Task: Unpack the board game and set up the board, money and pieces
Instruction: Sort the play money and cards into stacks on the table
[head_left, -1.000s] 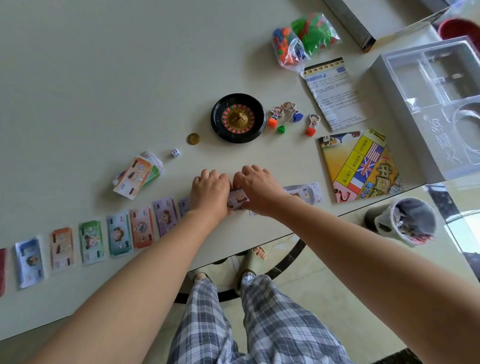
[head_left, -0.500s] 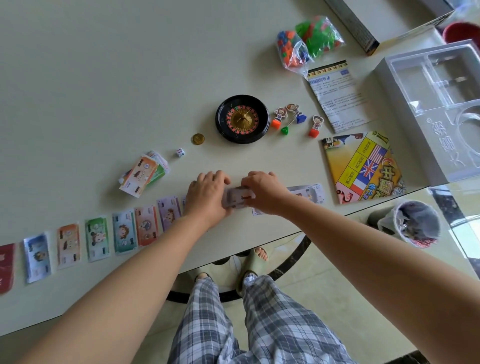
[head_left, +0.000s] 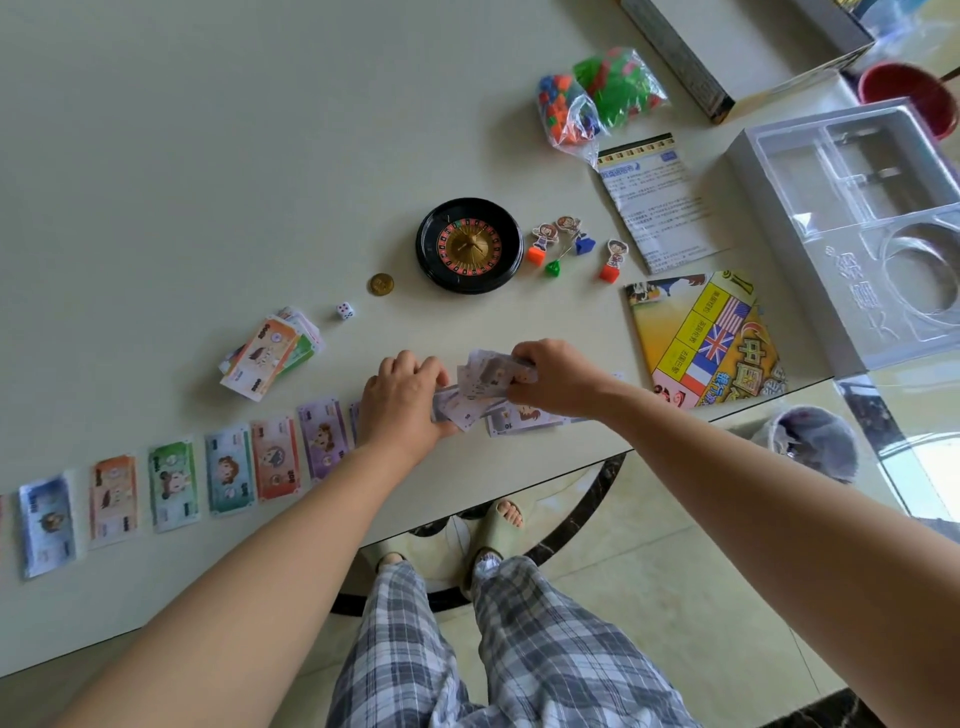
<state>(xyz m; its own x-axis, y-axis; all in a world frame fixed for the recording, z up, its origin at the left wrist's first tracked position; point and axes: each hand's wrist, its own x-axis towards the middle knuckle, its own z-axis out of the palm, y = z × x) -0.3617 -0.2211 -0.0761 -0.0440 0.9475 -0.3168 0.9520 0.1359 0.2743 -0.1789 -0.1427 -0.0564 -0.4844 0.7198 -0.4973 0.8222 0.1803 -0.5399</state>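
A sheaf of pale purple play-money notes (head_left: 475, 392) is held between both hands near the table's front edge. My left hand (head_left: 402, 402) grips its left end; my right hand (head_left: 553, 376) pinches its raised right end. More purple notes (head_left: 524, 418) lie flat under my right wrist. A row of single notes (head_left: 228, 475) runs leftward along the front edge. A loose pile of notes (head_left: 267, 351) lies behind it. The folded board (head_left: 706, 338) lies at the right. A roulette wheel (head_left: 467, 244), pawns (head_left: 574, 247), a die (head_left: 345, 310) and a gold coin (head_left: 382, 284) sit mid-table.
Two bags of coloured plastic pieces (head_left: 597, 101) and a rules sheet (head_left: 657, 202) lie at the back right. A clear box insert (head_left: 862, 228) and the box (head_left: 727, 57) stand at the far right, by a red cup (head_left: 906, 96). A bin (head_left: 810, 444) stands on the floor.
My hands have lifted the purple notes off the table and fanned them apart; earlier both hands lay pressed flat over them. The camera has drifted slightly.
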